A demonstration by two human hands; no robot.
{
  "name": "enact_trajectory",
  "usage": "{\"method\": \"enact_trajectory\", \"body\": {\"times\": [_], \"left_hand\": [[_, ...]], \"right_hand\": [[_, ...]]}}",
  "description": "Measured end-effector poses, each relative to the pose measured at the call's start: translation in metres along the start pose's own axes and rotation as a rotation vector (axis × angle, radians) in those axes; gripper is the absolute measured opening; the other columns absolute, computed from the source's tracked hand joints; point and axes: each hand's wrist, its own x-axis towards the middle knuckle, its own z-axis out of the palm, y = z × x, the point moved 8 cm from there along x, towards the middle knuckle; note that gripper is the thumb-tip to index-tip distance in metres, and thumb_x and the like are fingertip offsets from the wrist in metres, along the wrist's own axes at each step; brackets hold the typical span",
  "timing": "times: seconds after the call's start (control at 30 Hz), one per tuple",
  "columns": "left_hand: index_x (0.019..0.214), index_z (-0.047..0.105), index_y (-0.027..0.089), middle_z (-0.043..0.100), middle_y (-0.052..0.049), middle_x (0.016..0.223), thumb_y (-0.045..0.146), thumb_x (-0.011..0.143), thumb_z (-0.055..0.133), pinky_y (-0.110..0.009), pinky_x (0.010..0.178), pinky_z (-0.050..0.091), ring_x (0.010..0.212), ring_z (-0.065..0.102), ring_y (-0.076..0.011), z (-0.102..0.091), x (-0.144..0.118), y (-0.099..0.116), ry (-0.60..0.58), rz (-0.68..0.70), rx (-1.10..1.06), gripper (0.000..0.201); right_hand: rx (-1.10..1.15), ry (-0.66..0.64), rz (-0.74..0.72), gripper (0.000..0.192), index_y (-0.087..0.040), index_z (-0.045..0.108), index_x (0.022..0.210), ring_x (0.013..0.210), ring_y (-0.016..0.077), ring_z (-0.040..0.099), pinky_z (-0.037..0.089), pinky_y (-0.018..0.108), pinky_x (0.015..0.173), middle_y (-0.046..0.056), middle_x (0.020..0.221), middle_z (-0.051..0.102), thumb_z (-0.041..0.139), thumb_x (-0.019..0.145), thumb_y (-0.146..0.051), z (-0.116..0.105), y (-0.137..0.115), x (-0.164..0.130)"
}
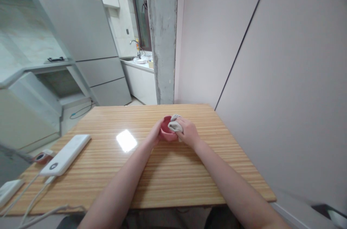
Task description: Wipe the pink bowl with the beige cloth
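Note:
Near the far middle of the table is a small pinkish-red bowl (168, 136), its opening tipped partly toward me. My left hand (156, 132) grips it by its left side, fingers closed against the wall. A light grey cloth (175, 125) is bunched in my right hand (189, 132), whose fingers are wrapped round it. The cloth lies over the bowl's right rim and partly covers the opening. Whether the bowl's base rests on the table cannot be made out.
The wood-grain table (173, 182) carries a white power bank (66, 155) with cables at the left. Behind it sits a reddish round object (43, 157), and a white power strip (10, 191) lies at the left edge. A pale wall (257, 88) borders the right side.

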Motion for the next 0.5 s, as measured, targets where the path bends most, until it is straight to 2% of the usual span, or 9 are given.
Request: {"method": "enact_trajectory", "body": {"times": [0.1,0.17,0.2,0.3,0.37,0.43,0.5], "left_hand": [[0.115,0.062,0.019,0.069,-0.008,0.116,0.048,0.085,0.059,-0.034,0.088,0.053,0.104,0.065,-0.0221,-0.002,0.000,0.003,0.147,0.096,-0.121,0.041],[0.121,0.057,0.020,0.067,-0.008,0.118,0.047,0.086,0.060,-0.033,0.088,0.053,0.106,0.064,-0.0211,-0.003,-0.002,0.004,0.199,0.119,-0.205,0.045],[0.121,0.057,0.019,0.068,-0.009,0.116,0.050,0.086,0.058,-0.033,0.087,0.053,0.104,0.064,-0.0215,-0.002,-0.003,0.003,0.174,0.080,-0.232,0.047],[0.115,0.063,0.014,0.071,-0.013,0.104,0.058,0.090,0.047,-0.033,0.078,0.055,0.095,0.067,-0.0239,0.008,-0.006,-0.003,-0.010,-0.145,-0.190,0.053],[0.108,0.066,0.013,0.073,-0.012,0.094,0.051,0.089,0.052,-0.031,0.070,0.055,0.085,0.068,-0.0230,0.006,-0.009,-0.006,-0.055,-0.278,-0.082,0.045],[0.105,0.067,0.013,0.073,-0.010,0.088,0.043,0.087,0.058,-0.028,0.066,0.054,0.079,0.068,-0.0218,0.001,-0.009,-0.006,-0.028,-0.302,-0.012,0.036],[0.106,0.066,0.012,0.073,-0.011,0.091,0.043,0.088,0.057,-0.028,0.067,0.054,0.081,0.068,-0.0217,-0.004,-0.005,-0.004,0.034,-0.220,-0.032,0.037]], "right_hand": [[-0.059,0.050,0.076,0.042,-0.018,0.055,0.125,0.122,0.0253,0.051,0.042,0.041,0.104,0.013,0.130,0.057,0.055,0.082,-0.019,0.011,-0.006,0.003],[-0.078,0.039,0.101,0.040,-0.017,0.057,0.121,0.118,0.0256,0.053,0.044,0.041,0.101,0.013,0.127,0.058,0.054,0.081,-0.018,0.015,-0.008,0.003],[-0.083,0.026,0.107,0.035,-0.017,0.060,0.116,0.112,0.0256,0.055,0.046,0.040,0.097,0.013,0.121,0.061,0.055,0.081,-0.019,0.015,-0.007,0.003],[-0.075,-0.001,0.058,0.016,-0.018,0.063,0.095,0.093,0.0240,0.059,0.049,0.037,0.085,0.010,0.101,0.065,0.057,0.083,-0.026,0.005,-0.003,0.001],[-0.036,-0.006,-0.009,0.014,-0.019,0.063,0.090,0.091,0.0231,0.060,0.049,0.036,0.085,0.009,0.097,0.065,0.058,0.083,-0.030,-0.002,-0.003,-0.001],[-0.004,-0.005,-0.018,0.015,-0.020,0.063,0.094,0.097,0.0228,0.060,0.048,0.035,0.088,0.009,0.103,0.065,0.058,0.084,-0.028,-0.002,-0.004,-0.001],[-0.023,-0.010,0.049,0.023,-0.019,0.062,0.106,0.106,0.0236,0.058,0.047,0.036,0.093,0.010,0.114,0.064,0.056,0.084,-0.024,0.007,-0.007,0.000]]}}
